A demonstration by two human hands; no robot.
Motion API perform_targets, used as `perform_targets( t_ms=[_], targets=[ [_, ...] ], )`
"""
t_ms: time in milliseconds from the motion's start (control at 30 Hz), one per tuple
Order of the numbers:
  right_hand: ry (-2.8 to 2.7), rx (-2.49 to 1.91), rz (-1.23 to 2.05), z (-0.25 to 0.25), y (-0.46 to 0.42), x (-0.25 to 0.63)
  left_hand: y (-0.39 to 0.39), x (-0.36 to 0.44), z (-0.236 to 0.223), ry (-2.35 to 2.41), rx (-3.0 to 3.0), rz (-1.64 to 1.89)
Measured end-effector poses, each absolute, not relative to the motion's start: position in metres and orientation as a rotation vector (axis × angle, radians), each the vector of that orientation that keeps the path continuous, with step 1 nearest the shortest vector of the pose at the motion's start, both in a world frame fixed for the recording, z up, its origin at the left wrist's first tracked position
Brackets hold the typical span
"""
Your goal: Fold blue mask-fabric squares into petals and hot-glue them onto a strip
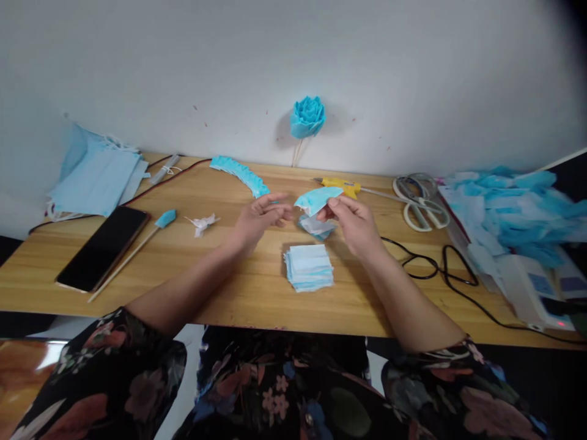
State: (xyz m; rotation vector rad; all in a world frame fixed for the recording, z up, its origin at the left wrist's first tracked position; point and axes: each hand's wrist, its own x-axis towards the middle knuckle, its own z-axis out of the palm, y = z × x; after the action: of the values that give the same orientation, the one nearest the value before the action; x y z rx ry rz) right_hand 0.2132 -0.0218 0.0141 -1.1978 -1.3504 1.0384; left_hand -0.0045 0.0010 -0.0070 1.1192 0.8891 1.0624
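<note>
My right hand (355, 223) pinches a folded blue mask-fabric piece (318, 199) by its right end, above the table. My left hand (261, 223) is just left of that piece, apart from it, its fingers stretched out, slightly blurred and holding nothing. Under the raised piece lies a small crumpled heap of blue and white fabric (317, 227), partly hidden. Nearer to me sits a stack of pale blue and white fabric squares (310, 267). Beyond my left hand, a curved row of overlapping folded blue pieces (238, 173) lies on the table.
A blue fabric flower (307, 117) on sticks stands by the wall. Rightward are a yellow glue gun (342, 186), scissors (424, 214), a black cord (443, 272) and a heap of scraps (513, 208). Leftward lie a phone (103, 249), a blue-tipped stick (131, 256) and face masks (98, 171).
</note>
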Motion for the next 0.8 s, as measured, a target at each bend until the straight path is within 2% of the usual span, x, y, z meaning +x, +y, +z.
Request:
perform_targets(
  t_ms=[200, 367, 500, 600, 667, 800],
  targets=[
    [-1.391, -1.166, 1.093, 0.012, -0.025, 0.208, -0.004, -0.002, -0.005, 1.010, 1.732, 1.233],
    [-1.441, -1.179, 1.155, 0.010, -0.031, 0.201, -0.009, -0.002, -0.003, 0.911, 1.959, 1.195],
    [-1.534, -1.162, 1.192, 0.010, -0.033, 0.201, -0.011, -0.003, -0.005, 0.867, 1.811, 1.191],
    [-1.557, -1.153, 1.158, 0.012, -0.032, 0.207, -0.007, -0.003, -0.007, 0.916, 1.486, 1.216],
    [-1.544, -1.168, 1.020, 0.014, -0.030, 0.212, -0.002, -0.004, -0.007, 0.922, 1.194, 1.202],
    [-1.701, -1.185, 0.488, 0.015, -0.023, 0.220, 0.005, -0.005, 0.000, 0.778, 0.811, 1.081]
  ],
)
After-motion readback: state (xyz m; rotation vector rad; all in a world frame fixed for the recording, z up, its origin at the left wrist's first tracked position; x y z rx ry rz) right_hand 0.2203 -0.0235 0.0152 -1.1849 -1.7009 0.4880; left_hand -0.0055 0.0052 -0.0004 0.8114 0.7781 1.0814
